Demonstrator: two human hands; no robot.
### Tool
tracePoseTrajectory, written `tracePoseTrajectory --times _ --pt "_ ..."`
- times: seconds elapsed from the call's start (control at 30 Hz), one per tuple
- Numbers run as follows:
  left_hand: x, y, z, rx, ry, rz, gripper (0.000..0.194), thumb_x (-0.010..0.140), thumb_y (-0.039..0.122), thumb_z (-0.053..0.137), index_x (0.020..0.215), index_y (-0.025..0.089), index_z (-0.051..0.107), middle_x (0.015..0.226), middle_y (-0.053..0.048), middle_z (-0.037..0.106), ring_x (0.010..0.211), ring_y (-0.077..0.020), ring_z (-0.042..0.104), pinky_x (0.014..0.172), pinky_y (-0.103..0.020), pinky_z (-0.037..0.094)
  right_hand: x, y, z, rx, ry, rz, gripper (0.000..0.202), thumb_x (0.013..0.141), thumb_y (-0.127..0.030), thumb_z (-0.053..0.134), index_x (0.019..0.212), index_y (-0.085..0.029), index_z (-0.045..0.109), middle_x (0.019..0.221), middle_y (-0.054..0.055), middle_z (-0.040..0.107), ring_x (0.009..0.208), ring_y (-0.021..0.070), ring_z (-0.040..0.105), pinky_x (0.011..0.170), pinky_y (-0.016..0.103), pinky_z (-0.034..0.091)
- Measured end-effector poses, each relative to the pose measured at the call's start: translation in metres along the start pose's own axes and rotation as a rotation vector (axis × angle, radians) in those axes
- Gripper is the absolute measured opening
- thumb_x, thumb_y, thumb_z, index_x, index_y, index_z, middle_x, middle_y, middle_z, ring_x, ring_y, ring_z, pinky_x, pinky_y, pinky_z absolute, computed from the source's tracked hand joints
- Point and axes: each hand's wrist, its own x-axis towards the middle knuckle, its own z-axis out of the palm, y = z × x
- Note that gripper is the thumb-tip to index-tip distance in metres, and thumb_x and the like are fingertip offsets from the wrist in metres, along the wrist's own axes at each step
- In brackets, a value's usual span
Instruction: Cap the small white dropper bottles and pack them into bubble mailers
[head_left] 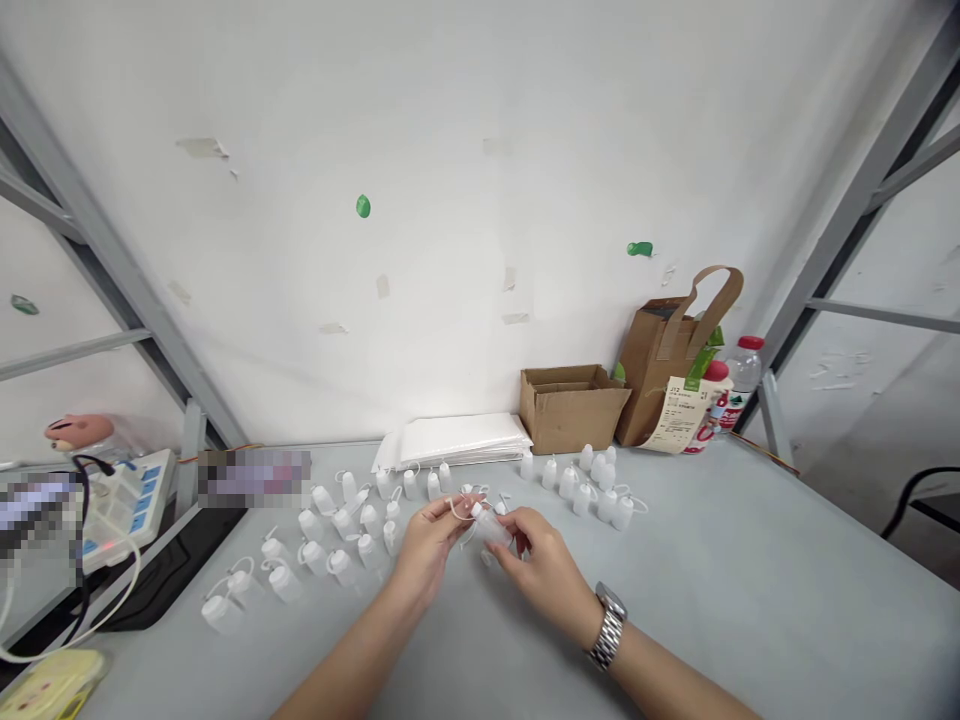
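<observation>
A small translucent plastic squeeze bottle is tilted between my hands above the table, its white cap end pointing up and left. My right hand is closed around the bottle's body, thumb underneath and fingers on the far side. At the cap end, my left hand pinches at the thin white tube that loops from the cap; its fingertips are partly hidden. Just behind and below my hands stand more such bottles, partly covered by the fingers. Several capped bottles with looped tubes stand in loose rows to the left.
Another group of bottles stands right of my hands. Along the wall lie a stack of white packets, an open cardboard box, a paper bag and a red-capped drink bottle. A power strip with cables is at left.
</observation>
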Motion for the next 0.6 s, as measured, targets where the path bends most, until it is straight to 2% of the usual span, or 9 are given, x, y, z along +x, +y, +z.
tracePoseTrajectory --times 0.17,0.27,0.33,0.47,0.6 --pt "-0.002 0.002 0.003 0.053 -0.004 -0.002 0.027 0.056 0.032 0.076 0.075 0.013 0.07 0.084 -0.009 0.072 0.09 -0.0229 0.062 0.093 -0.037 0.04 -0.002 0.0 0.002 -0.019 0.01 -0.025 0.007 0.074 -0.021 0.058 0.081 -0.019 0.059 0.073 0.002 0.056 0.064 0.0166 0.049 0.061 0.029 0.04" --pt "-0.003 0.004 0.004 0.091 -0.003 0.024 0.028 0.056 0.032 0.076 0.076 0.013 0.07 0.087 -0.01 0.071 0.092 -0.0235 0.061 0.094 -0.037 0.039 0.0 -0.001 0.003 0.104 0.004 0.086 0.011 0.072 -0.026 0.061 0.078 -0.018 0.059 0.068 0.001 0.056 0.061 0.0157 0.048 0.06 0.028 0.039" --pt "-0.003 0.005 0.005 0.08 -0.003 0.032 0.029 0.055 0.033 0.077 0.076 0.014 0.07 0.087 -0.01 0.071 0.093 -0.024 0.061 0.094 -0.038 0.039 0.003 -0.003 0.002 0.293 -0.071 0.201 0.018 0.07 -0.034 0.064 0.074 -0.017 0.06 0.064 0.0 0.056 0.058 0.0142 0.047 0.058 0.026 0.038" --pt "-0.003 0.008 0.004 0.011 -0.059 0.023 0.031 0.055 0.035 0.077 0.075 0.014 0.068 0.088 -0.009 0.071 0.094 -0.0242 0.062 0.093 -0.038 0.041 0.008 -0.005 -0.004 0.782 -0.339 0.354 0.035 0.069 -0.049 0.064 0.073 -0.014 0.063 0.06 0.0 0.055 0.052 0.0105 0.042 0.053 0.024 0.033" --pt "-0.005 0.009 0.006 -0.028 -0.087 0.008 0.031 0.059 0.035 0.075 0.08 0.015 0.067 0.092 -0.009 0.071 0.096 -0.0228 0.062 0.092 -0.036 0.042 0.009 -0.003 -0.005 1.111 -0.481 0.459 0.035 0.068 -0.047 0.066 0.076 -0.014 0.066 0.056 -0.003 0.046 0.047 0.0078 0.036 0.051 0.022 0.032"
